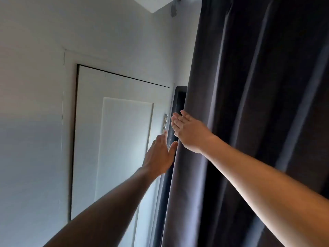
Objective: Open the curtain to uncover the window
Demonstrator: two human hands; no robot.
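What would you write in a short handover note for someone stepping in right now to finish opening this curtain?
Left hand: open, reaching at the curtain's left edge, thumb near the fabric, no grip yet.
Right hand: open, fingers extended at the same edge, higher up, nothing clasped.
Curtain: dark, hanging closed in folds over the window, which stays hidden. A white door stands just left of it.
Done: both hands brought to the edge.
Left: take hold of the edge and draw the curtain aside, probably rightward, until the window shows.
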